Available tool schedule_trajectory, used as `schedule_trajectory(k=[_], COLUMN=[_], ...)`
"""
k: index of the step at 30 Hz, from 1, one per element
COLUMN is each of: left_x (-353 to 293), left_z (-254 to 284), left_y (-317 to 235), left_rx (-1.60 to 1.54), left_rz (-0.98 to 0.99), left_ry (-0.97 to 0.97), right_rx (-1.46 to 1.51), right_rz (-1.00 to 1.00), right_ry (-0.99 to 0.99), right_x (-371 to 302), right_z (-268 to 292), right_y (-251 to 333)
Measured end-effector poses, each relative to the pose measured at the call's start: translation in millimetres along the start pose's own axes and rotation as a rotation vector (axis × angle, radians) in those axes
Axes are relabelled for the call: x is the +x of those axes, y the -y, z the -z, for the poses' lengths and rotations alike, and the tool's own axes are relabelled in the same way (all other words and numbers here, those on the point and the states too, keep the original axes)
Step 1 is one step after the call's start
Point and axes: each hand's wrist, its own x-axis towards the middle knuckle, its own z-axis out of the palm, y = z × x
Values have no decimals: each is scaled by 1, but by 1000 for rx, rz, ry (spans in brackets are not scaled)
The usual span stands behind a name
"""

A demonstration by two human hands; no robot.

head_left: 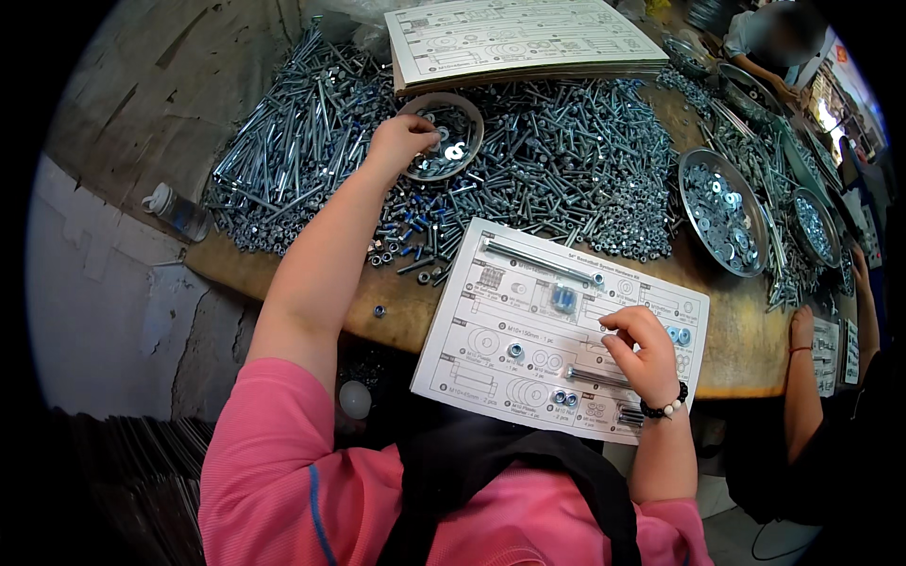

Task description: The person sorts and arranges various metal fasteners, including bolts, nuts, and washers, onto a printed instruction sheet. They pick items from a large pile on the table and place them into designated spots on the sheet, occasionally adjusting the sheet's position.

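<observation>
My left hand (401, 146) reaches over the rim of a round bowl (478, 118) that holds flat metal washers (455, 151). Its fingers are drawn together at the washers, and what they pinch is hidden. Over a printed diagram sheet (453, 349), my right hand (646, 351) hovers with thumb and forefinger apart, nothing visible between them. Lying on the sheet are a long bolt (538, 259), a second bolt (596, 377) beside my right hand, a small clear packet (562, 299), a single nut (515, 350) and a pair of nuts (564, 398).
A large heap of bolts (557, 160) and nuts covers the table's far side. Behind it rises a stack of printed sheets (528, 42). Bowls of washers (725, 212) stand to the right, near a co-worker's arm (802, 377). A clear bottle (177, 212) is at the left.
</observation>
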Motion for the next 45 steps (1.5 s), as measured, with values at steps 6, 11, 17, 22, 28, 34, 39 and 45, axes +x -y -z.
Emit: schedule_trajectory(k=[6,11,17,22,28,34,39,45], left_x=[-39,-111,-147,-158,-178,-198,-214,-222], left_z=[-7,-53,-80,-89,-96,-106,-122,-121], left_y=[-41,-87,-98,-91,-74,-63,-62,-60], left_rx=[-434,-479,-490,-102,193,351,428,469], left_rz=[160,91,53,-97,-256,-544,-695,-745], left_ry=[191,521,621,575,510,608,750,513], right_rx=[9,194,96,-160,-504,-662,-558,-484], right_rz=[120,93,109,-165,-230,-167,1,188], right_ry=[16,-140,-202,-96,-47,-161,-128,187], right_x=[36,70,71,57,53,44,21,-7], right_z=[-15,-29,-13,25,13,10,2,-19], right_y=[9,23,17,-51,-77,-75,-40,-24])
